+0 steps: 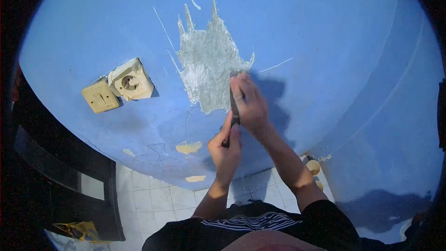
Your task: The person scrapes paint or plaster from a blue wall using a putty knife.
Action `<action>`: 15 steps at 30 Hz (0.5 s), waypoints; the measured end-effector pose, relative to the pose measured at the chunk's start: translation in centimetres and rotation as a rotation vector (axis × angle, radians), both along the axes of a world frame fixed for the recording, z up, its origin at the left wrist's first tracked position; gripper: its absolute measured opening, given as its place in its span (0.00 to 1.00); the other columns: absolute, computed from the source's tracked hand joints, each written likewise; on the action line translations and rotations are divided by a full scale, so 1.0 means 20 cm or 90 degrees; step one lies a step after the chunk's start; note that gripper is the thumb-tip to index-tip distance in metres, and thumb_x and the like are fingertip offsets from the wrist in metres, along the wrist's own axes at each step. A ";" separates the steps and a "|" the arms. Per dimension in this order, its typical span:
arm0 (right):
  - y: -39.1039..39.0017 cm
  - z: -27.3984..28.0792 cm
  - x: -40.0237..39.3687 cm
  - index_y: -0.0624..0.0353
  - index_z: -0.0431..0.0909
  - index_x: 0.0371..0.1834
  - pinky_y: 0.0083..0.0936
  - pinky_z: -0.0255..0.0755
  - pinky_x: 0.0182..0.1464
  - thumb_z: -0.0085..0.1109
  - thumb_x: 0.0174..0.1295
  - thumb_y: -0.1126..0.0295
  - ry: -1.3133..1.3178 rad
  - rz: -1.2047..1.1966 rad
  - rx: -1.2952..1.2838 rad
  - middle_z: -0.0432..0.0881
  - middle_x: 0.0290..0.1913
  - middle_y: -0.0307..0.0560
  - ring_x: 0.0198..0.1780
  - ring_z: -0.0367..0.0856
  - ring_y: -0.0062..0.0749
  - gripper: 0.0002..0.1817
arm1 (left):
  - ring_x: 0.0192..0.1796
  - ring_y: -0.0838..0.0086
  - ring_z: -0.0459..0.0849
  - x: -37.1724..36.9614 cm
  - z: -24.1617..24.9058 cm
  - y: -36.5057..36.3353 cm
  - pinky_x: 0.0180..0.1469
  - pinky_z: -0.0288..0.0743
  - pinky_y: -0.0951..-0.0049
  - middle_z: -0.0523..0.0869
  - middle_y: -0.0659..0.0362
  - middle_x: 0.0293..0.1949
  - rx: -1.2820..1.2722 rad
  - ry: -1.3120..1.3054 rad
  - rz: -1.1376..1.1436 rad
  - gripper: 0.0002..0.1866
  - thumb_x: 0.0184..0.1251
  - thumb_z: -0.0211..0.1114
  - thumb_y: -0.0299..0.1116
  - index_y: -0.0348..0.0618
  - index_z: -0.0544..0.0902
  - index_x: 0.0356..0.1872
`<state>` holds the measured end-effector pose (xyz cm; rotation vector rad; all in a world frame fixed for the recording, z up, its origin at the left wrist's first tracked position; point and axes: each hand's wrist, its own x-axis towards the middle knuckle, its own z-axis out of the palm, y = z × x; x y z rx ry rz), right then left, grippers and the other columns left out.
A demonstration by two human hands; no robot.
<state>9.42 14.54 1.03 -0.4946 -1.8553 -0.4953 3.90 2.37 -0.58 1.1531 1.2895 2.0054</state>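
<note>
On the blue wall (325,32) is a rough grey patch (204,60) where the paint is gone, with jagged, whitish edges. A scraper (234,106) with a dark handle lies against the patch's lower right edge. My left hand (225,151) is closed round its handle, low down. Higher up, my right hand (251,104) is closed on the scraper near its blade end, fingers pressed together close to the wall. The blade's tip is mostly hidden by my right fingers.
Left of the patch, a yellowed light switch (100,95) and a taped wall socket (131,82) stick out from the wall. Below are pale chipped spots (189,147). White floor tiles (155,200) and dark furniture (65,167) lie lower left; round yellowish things (313,167) stand lower right.
</note>
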 end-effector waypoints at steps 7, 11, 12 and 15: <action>0.05 0.05 0.03 0.66 0.74 0.62 0.39 0.79 0.61 0.59 0.57 0.75 0.041 0.037 0.031 0.76 0.59 0.57 0.65 0.75 0.53 0.27 | 0.19 0.89 0.68 -0.01 -0.01 0.05 0.20 0.61 0.84 0.74 0.70 0.22 0.056 0.121 0.061 0.19 0.75 0.58 0.25 0.38 0.77 0.65; -0.03 -0.01 -0.02 0.65 0.74 0.62 0.38 0.78 0.62 0.59 0.57 0.76 0.036 0.049 -0.016 0.75 0.59 0.56 0.65 0.75 0.52 0.26 | 0.20 0.89 0.67 -0.04 -0.04 -0.07 0.20 0.61 0.84 0.74 0.70 0.22 -0.015 0.059 0.020 0.20 0.75 0.59 0.26 0.39 0.77 0.65; -0.04 -0.05 -0.03 0.65 0.74 0.62 0.39 0.77 0.62 0.59 0.57 0.76 0.019 0.050 -0.035 0.75 0.59 0.57 0.65 0.75 0.52 0.26 | 0.20 0.89 0.67 -0.05 -0.06 -0.08 0.20 0.61 0.84 0.74 0.70 0.22 -0.015 0.056 0.021 0.20 0.75 0.59 0.26 0.39 0.77 0.65; -0.02 -0.07 -0.05 0.65 0.75 0.62 0.39 0.76 0.63 0.59 0.57 0.77 0.037 0.061 -0.014 0.76 0.58 0.56 0.65 0.75 0.53 0.26 | 0.20 0.89 0.67 -0.06 -0.06 -0.06 0.21 0.61 0.84 0.74 0.71 0.22 -0.003 0.040 0.022 0.20 0.74 0.60 0.27 0.39 0.77 0.65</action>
